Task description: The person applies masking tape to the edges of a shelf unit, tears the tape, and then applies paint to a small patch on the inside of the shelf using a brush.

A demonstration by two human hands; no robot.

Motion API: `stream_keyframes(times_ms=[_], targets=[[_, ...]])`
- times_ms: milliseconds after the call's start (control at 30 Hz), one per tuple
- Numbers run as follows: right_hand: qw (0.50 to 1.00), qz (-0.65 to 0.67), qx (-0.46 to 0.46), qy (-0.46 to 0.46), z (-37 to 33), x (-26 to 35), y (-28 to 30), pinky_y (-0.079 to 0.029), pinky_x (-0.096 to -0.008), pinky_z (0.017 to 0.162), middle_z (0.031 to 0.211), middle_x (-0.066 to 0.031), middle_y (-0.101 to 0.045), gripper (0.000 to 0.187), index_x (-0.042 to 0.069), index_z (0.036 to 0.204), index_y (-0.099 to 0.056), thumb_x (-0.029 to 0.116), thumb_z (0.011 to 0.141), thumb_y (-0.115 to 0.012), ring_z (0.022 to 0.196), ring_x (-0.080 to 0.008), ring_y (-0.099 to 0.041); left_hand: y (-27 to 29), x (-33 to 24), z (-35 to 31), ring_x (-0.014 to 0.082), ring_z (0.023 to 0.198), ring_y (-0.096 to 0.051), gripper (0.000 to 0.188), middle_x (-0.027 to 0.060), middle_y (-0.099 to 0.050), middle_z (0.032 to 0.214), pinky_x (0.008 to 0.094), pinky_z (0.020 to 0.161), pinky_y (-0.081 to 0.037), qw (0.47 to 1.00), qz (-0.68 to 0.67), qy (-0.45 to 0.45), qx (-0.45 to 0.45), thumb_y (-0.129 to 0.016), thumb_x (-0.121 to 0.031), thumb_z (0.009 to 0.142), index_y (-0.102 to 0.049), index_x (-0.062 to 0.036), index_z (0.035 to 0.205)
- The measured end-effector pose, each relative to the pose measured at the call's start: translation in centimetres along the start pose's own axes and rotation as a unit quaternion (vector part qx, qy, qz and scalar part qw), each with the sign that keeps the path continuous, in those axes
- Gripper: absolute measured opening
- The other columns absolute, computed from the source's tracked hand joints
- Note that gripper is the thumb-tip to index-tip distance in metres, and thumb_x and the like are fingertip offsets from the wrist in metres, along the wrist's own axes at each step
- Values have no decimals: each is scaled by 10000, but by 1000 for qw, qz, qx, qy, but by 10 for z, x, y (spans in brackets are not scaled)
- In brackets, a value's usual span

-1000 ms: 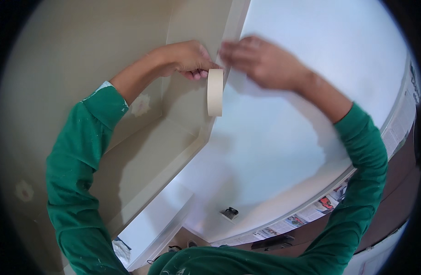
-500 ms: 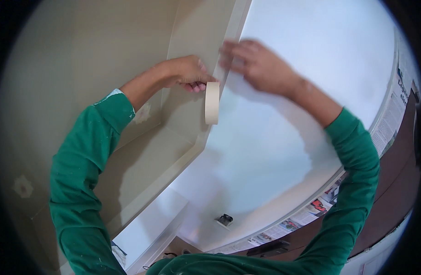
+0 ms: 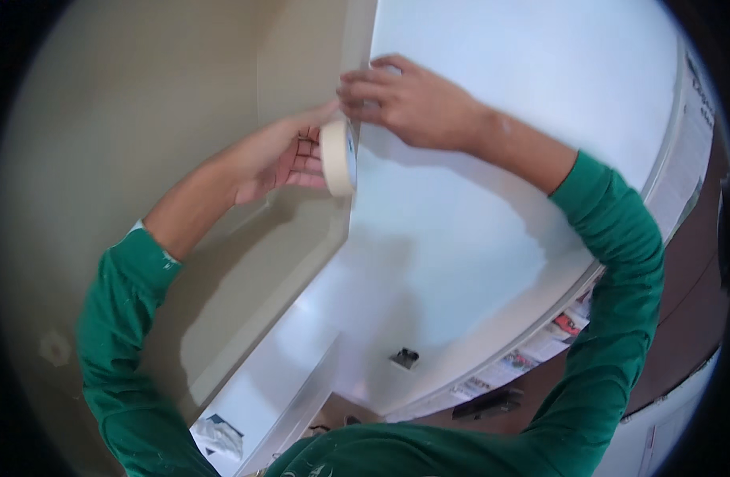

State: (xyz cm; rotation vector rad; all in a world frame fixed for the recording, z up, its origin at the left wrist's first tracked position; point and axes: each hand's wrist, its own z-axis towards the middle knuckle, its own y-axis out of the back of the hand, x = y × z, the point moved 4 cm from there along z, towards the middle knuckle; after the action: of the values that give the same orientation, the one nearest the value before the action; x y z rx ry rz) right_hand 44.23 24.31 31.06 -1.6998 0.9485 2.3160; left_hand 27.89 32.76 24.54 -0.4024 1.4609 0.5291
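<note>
A roll of cream masking tape [image 3: 333, 159] is at the front edge of a beige recess [image 3: 342, 207], where it meets the white wall [image 3: 460, 238]. My left hand [image 3: 281, 159] reaches in from the recess side and holds the roll, its fingers curled against the roll's left side and one finger stretched up along the edge. Just above the roll, my right hand [image 3: 412, 103] rests its fingertips on the corner strip. Its fingers are apart, and I see nothing in its grasp. Whether tape runs under those fingertips is hidden.
An open electrical box [image 3: 404, 358] sits in the white wall. Newspaper strips [image 3: 532, 355] line the wall's curved-looking lower edge, beside a dark brown surface [image 3: 675, 342]. A white ledge [image 3: 301, 342] runs below the recess, with a crumpled sheet [image 3: 218, 436] at its near end.
The view has shifted slightly. My left hand has turned so its palm and fingers show beside the roll. My right hand has moved from near the wall edge onto the strip above the roll.
</note>
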Motion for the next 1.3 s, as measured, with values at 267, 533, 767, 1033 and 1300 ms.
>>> stream_keyframes(times_ms=[267,533,767,1033,1300], targets=[[999,31,-20,13,1,-3,15,-453,-407,1063,1308,-108,-647,318,20,1185,-713,108,906,-591,1300,-236,-569,-15,24,-28,135,956,-689,438,39,-717,957,311,947,-498,990,122,-71,-22,-474,-491,1090,-653,-92,1093],[998,28,-50,15,-2,-2,11,-476,-416,1034,1269,-106,-662,264,27,1145,-728,98,927,-596,1288,-253,-579,-23,78,-75,119,767,-722,458,72,-698,1012,286,786,-612,986,34,158,26,-485,-416,1104,-499,-42,1368],[999,17,-37,10,-1,-1,11,-483,-407,1026,1261,-105,-669,254,30,1145,-735,96,941,-598,1287,-239,-582,-6,93,-42,96,902,-685,372,-7,-667,970,268,801,-581,988,71,130,45,-641,-402,1036,-641,-77,1218],[999,6,-44,13,0,-1,12,-502,-399,1010,1240,-96,-678,252,27,1150,-743,74,940,-613,1273,-224,-590,21,107,-4,103,864,-580,336,-17,-678,885,291,824,-460,984,162,54,51,-738,-441,958,-725,-111,893],[999,7,-51,11,-1,-1,8,-513,-395,1003,1226,-107,-682,233,23,1124,-757,64,937,-624,1240,-229,-609,17,114,16,88,785,-539,349,-37,-641,796,275,799,-452,980,193,14,44,-708,-430,988,-743,-101,875]])
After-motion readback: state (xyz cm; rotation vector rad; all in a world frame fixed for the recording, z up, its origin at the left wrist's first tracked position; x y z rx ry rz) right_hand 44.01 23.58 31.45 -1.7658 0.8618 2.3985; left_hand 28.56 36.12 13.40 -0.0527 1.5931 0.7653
